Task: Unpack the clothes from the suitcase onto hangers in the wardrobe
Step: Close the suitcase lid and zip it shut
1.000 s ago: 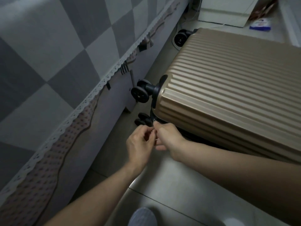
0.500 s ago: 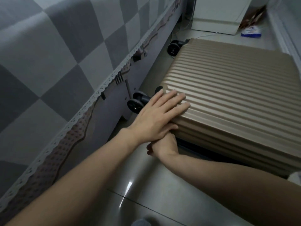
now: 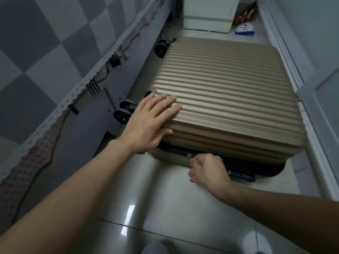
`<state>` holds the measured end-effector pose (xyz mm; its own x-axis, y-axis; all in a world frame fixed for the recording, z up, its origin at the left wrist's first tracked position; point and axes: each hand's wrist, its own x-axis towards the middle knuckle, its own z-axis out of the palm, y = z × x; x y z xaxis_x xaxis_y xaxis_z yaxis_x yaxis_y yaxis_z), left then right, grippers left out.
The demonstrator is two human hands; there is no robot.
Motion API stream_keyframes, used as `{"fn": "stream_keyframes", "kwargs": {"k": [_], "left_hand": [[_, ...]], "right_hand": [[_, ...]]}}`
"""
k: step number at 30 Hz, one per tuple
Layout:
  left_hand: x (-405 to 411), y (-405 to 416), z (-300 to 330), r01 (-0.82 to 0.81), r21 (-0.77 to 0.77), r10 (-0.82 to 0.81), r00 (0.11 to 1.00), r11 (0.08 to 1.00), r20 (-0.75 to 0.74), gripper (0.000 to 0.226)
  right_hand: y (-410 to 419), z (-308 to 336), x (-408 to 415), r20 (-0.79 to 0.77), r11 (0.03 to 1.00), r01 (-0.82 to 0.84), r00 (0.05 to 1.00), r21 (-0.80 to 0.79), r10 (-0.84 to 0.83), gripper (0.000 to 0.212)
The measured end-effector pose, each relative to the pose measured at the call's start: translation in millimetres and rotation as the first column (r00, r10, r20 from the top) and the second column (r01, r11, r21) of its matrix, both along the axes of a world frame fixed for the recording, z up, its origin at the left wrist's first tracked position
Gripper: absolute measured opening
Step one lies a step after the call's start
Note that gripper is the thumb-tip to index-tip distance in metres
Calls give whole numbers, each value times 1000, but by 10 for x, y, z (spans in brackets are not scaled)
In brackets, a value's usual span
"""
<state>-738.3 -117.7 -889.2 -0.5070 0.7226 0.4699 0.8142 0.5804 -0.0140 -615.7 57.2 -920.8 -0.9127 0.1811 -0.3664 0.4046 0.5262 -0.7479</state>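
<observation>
A ribbed gold suitcase (image 3: 225,99) lies flat on the tiled floor (image 3: 165,198), filling the narrow strip between a checked bed (image 3: 45,70) on one side and a white wall ledge (image 3: 286,70) on the other, with open floor only at its near edge. The left hand (image 3: 146,123) rests flat on the suitcase's near wheel-side corner, fingers straight and spread. The right hand (image 3: 209,171), fingers curled, pinches the zip pull (image 3: 189,156) on the near side; the wheels (image 3: 122,112) face the bed, the long axis running across the strip.

Left hand (image 3: 146,123) presses flat on the suitcase (image 3: 223,99); right hand (image 3: 207,169) pinches its zipper pull (image 3: 189,156).
</observation>
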Motion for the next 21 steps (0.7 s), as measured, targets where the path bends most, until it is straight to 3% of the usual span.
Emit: {"fn": "stream_keyframes", "kwargs": {"k": [8, 13, 17, 21], "left_hand": [[97, 69, 66, -31, -57, 31, 999, 998, -6, 58], [170, 158, 105, -50, -64, 50, 999, 997, -8, 57], [215, 460, 288, -58, -2, 58, 997, 998, 56, 51], [220, 800, 360, -264, -77, 275, 933, 962, 232, 67]], "right_hand": [[811, 52, 405, 0, 989, 31, 1000, 145, -31, 30], [1231, 58, 675, -74, 944, 195, 981, 265, -182, 27], [1233, 4, 761, -145, 909, 411, 905, 62, -399, 27], [1316, -100, 763, -132, 825, 553, 814, -118, -565, 17]]}}
